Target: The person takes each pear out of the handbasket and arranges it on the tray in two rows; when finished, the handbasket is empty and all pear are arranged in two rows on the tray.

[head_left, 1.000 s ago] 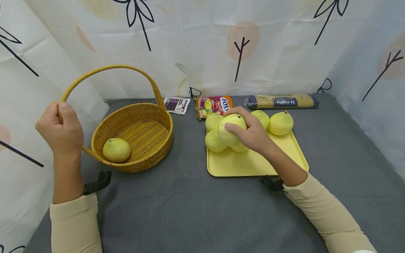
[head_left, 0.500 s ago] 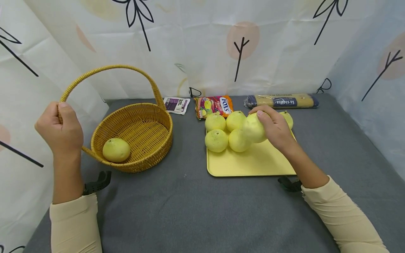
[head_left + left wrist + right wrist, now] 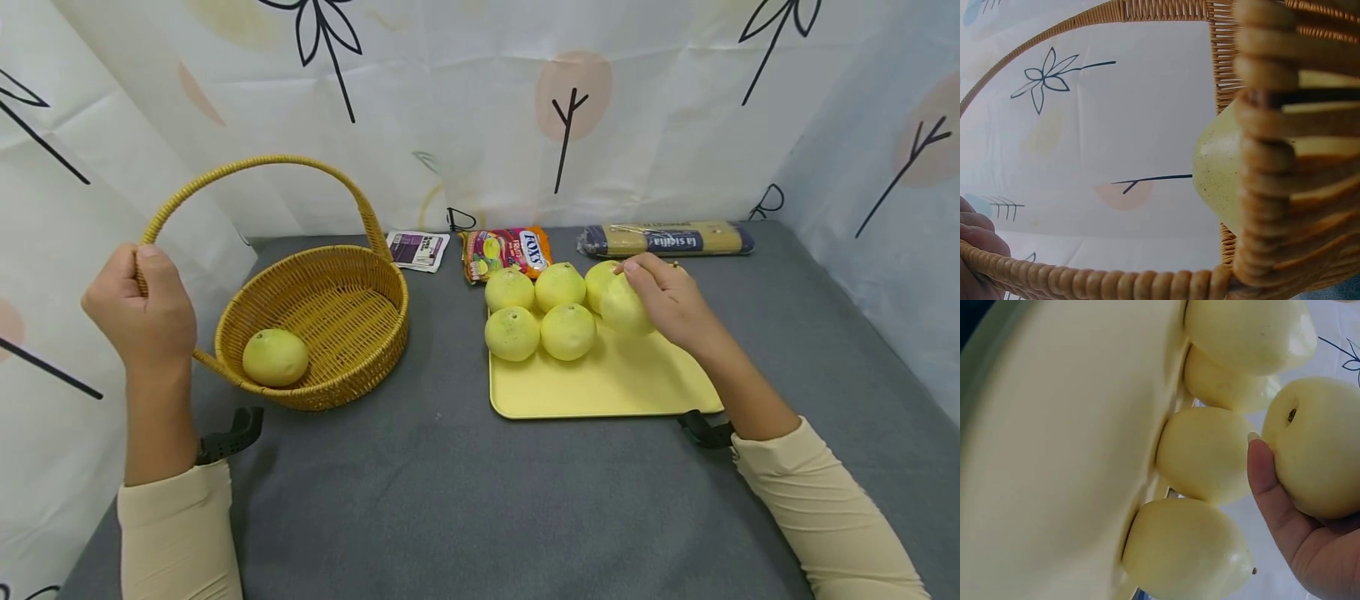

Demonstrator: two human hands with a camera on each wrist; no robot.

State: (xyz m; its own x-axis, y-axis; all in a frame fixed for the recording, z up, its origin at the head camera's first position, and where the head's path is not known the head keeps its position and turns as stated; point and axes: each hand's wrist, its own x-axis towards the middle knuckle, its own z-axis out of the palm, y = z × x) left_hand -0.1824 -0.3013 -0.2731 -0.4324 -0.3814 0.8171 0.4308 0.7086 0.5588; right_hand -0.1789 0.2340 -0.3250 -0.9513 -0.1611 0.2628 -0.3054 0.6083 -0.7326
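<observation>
My left hand point(image 3: 146, 308) grips the arched handle point(image 3: 255, 162) of a yellow-brown wicker basket point(image 3: 333, 396), which tilts toward me. One round yellow-green fruit point(image 3: 275, 357) lies in its near left part; the left wrist view shows its speckled skin point(image 3: 1217, 169) behind the wicker. Over the yellow tray point(image 3: 592, 387), my right hand point(image 3: 675, 304) holds another such fruit point(image 3: 627, 307). In the right wrist view the thumb point(image 3: 1266, 472) lies along this held fruit point(image 3: 1319, 447), whose dark stem end faces the camera. Several more fruits point(image 3: 568, 332) sit on the tray in rows, the right-hand ones partly hidden.
Behind the tray lie a red-orange Foxy's-style candy bag point(image 3: 506, 252) and a long pasta pack point(image 3: 667, 239). A small purple-and-white packet point(image 3: 418, 249) is beside the basket. Grey cloth point(image 3: 450, 492) covers the table, and a patterned white curtain point(image 3: 480, 108) hangs behind.
My right hand has moved right across the tray with the fruit, uncovering the left fruits and slowing near the right-hand ones. My left hand and the basket have stayed put.
</observation>
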